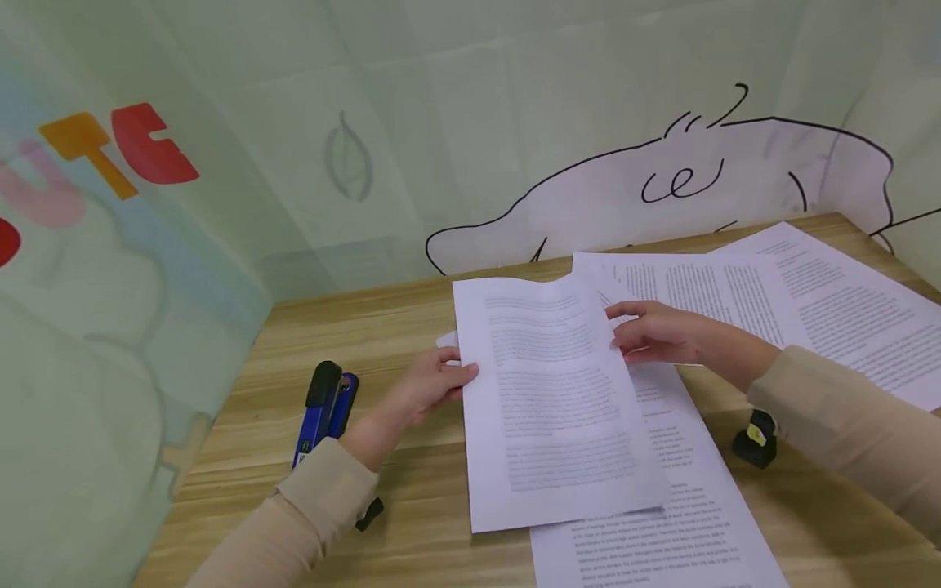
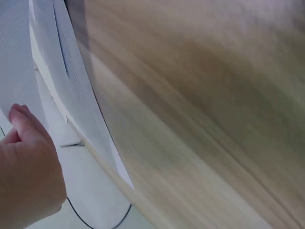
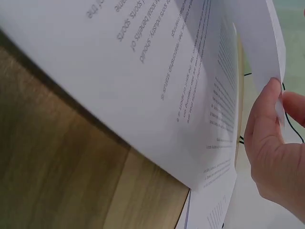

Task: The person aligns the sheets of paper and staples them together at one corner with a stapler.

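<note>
A sheet of paper [image 1: 551,408], its print showing faintly, is held up by its two long edges. My left hand [image 1: 434,380] pinches the left edge, thumb on the near face. On the opposite edge, my right hand [image 1: 657,333] grips the paper between thumb and fingers, as the right wrist view also shows with the hand [image 3: 276,148] beside the raised sheet [image 3: 259,43]. Beneath it, a printed page [image 1: 662,523] lies on the table, partly covered. The left wrist view has my left hand [image 2: 31,167] at the paper's edge; its fingertips are partly hidden.
A blue and black stapler [image 1: 323,408] lies left of my left hand, partly behind the forearm. More printed pages [image 1: 860,310] spread over the back right of the wooden table [image 1: 353,327]. A small black object [image 1: 755,441] sits by the right sleeve. A patterned curtain [image 1: 367,122] hangs behind.
</note>
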Available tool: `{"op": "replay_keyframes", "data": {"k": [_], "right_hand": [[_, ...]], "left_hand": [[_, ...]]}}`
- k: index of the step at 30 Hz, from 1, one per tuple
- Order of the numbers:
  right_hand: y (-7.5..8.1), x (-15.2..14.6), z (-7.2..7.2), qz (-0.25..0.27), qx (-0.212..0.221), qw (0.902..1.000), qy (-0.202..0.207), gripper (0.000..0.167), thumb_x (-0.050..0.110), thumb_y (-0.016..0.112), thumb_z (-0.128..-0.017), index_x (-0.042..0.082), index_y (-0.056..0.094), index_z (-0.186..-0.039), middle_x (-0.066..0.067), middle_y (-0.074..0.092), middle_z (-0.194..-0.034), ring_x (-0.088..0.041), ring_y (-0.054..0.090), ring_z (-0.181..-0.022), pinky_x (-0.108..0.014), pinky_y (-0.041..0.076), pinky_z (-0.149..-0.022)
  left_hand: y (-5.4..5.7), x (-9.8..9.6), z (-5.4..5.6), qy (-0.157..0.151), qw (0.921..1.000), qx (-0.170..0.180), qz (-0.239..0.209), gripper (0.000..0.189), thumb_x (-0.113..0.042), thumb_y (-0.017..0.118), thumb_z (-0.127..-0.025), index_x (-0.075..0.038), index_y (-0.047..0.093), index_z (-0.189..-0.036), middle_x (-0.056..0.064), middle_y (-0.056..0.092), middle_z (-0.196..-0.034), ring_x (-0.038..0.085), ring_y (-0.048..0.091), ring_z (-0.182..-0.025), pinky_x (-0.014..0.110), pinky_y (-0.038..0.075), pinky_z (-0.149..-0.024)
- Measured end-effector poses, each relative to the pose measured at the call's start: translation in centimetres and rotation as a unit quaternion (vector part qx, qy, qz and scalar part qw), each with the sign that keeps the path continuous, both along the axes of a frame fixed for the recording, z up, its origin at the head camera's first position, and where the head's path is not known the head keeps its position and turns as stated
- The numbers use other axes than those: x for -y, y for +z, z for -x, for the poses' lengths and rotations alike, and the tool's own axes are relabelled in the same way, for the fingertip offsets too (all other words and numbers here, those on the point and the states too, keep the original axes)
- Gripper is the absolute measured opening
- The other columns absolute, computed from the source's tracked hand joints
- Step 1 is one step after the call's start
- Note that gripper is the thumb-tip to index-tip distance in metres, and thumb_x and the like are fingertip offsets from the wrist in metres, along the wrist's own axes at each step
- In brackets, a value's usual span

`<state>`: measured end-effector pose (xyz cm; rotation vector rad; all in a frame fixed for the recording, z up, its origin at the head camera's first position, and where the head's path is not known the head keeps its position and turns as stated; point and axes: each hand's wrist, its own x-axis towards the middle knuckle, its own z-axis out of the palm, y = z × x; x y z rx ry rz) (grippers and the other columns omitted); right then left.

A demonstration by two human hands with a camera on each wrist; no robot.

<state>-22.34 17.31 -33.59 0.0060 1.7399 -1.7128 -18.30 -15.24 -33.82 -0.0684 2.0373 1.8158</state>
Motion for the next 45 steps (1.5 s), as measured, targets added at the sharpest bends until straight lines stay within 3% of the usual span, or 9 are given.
{"op": "replay_keyframes", "data": {"k": [12,18,23,32,36,40,45], "right_hand": [[0.5,-1.7,1.0,-0.015,0.003,0.9996,-0.025,0.060,0.001,0.051,-0.088,-0.001,0.020,-0.139,-0.002,0.062,-0.087,-0.012,0.057,-0.071,-0.024,0.051,-0.069],[0.5,-2.2,1.3,-0.026,0.005,0.9989,-0.039,0.059,0.002,0.052,-0.089,-0.001,0.020,-0.139,-0.003,0.059,-0.092,-0.013,0.058,-0.077,-0.027,0.050,-0.075],[0.7,-2.8,1.5,-0.034,-0.003,0.9985,-0.043,0.065,0.006,0.052,-0.090,-0.001,0.016,-0.143,-0.002,0.058,-0.097,-0.013,0.058,-0.084,-0.030,0.049,-0.079],[-1.0,-2.3,0.4,-0.070,-0.022,0.9967,-0.035,0.066,0.010,0.057,-0.089,-0.001,0.020,-0.143,-0.012,0.055,-0.111,-0.020,0.057,-0.090,-0.033,0.049,-0.080],[-1.4,-3.0,-0.1,-0.087,-0.026,0.9952,-0.037,0.067,0.009,0.058,-0.088,-0.002,0.021,-0.142,-0.014,0.054,-0.112,-0.020,0.057,-0.088,-0.033,0.050,-0.079],[-1.5,-4.2,-0.8,-0.080,-0.017,0.9965,-0.013,0.063,0.005,0.060,-0.086,-0.004,0.027,-0.138,-0.010,0.059,-0.105,-0.019,0.059,-0.087,-0.034,0.051,-0.079],[-1.6,-5.4,-1.6,-0.045,-0.011,0.9983,0.036,0.048,0.000,0.062,-0.083,-0.004,0.041,-0.126,-0.010,0.064,-0.101,-0.021,0.062,-0.087,-0.036,0.052,-0.078]], "left_hand": [[0.1,-2.0,-1.0,-0.022,0.9987,0.019,-0.041,0.030,0.004,0.053,-0.091,0.014,0.046,-0.118,0.003,0.066,-0.080,0.008,0.061,-0.068,0.020,0.051,-0.063],[0.5,-3.5,-1.6,-0.054,0.9964,0.025,-0.060,0.035,0.003,0.053,-0.091,0.013,0.045,-0.124,0.010,0.068,-0.092,0.012,0.064,-0.078,0.028,0.053,-0.074],[0.5,-4.2,-2.0,-0.060,0.9962,0.028,-0.056,0.034,0.001,0.055,-0.091,0.010,0.046,-0.122,0.010,0.068,-0.091,0.013,0.064,-0.078,0.028,0.053,-0.074],[-0.8,-3.8,-5.5,-0.077,0.9934,0.057,-0.064,0.030,0.001,0.053,-0.092,0.012,0.045,-0.119,0.019,0.067,-0.098,0.016,0.065,-0.081,0.029,0.053,-0.074],[-1.4,-4.2,-6.4,-0.090,0.9900,0.067,-0.086,0.033,0.002,0.056,-0.089,0.010,0.046,-0.120,0.018,0.067,-0.099,0.017,0.065,-0.083,0.032,0.052,-0.077],[-2.1,-4.5,-6.6,-0.093,0.9897,0.067,-0.085,0.042,0.006,0.061,-0.082,0.006,0.044,-0.121,0.015,0.067,-0.094,0.017,0.064,-0.081,0.033,0.053,-0.075],[-2.4,-5.2,-5.8,-0.064,0.9968,0.037,-0.029,0.054,0.002,0.064,-0.080,0.002,0.037,-0.128,0.010,0.061,-0.089,0.015,0.061,-0.073,0.028,0.052,-0.066]]}}
